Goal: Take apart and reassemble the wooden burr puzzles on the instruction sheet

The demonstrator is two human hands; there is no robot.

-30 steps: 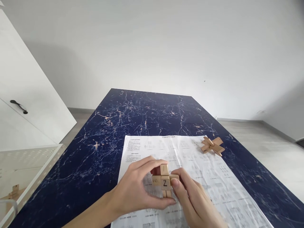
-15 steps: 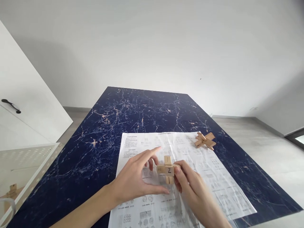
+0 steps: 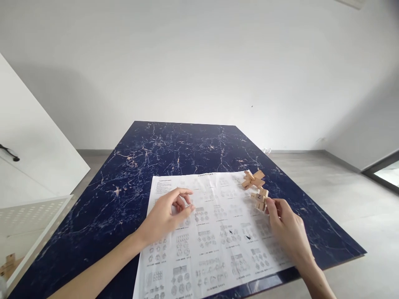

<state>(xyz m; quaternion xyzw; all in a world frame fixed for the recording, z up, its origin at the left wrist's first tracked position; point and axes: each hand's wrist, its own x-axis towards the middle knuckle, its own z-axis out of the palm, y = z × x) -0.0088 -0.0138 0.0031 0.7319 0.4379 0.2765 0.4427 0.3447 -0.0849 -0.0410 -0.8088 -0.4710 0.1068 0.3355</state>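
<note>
My right hand (image 3: 285, 218) pinches a small wooden burr puzzle (image 3: 259, 198) at its right side, over the right edge of a printed sheet (image 3: 215, 245). A letter like a Z shows on the puzzle's face. Just behind it lies a second wooden puzzle (image 3: 254, 179), star-shaped, at the sheet's far right corner. Above the sheet's left part, my left hand (image 3: 170, 211) is held with nothing in it, its fingers bent and the thumb apart from them. Rows of small diagrams and text cover the sheet.
The sheet lies on a dark blue marbled table (image 3: 183, 145). To the left stand a white cabinet (image 3: 37, 137) and a perforated white bin (image 3: 31, 224) with wooden pieces (image 3: 10, 263) near its bottom. A pale wall rises behind the table.
My right hand has carried the wooden puzzle from the sheet's middle to its right edge, beside the other puzzle. My left hand has drawn away to the left, its fingers nearer together.
</note>
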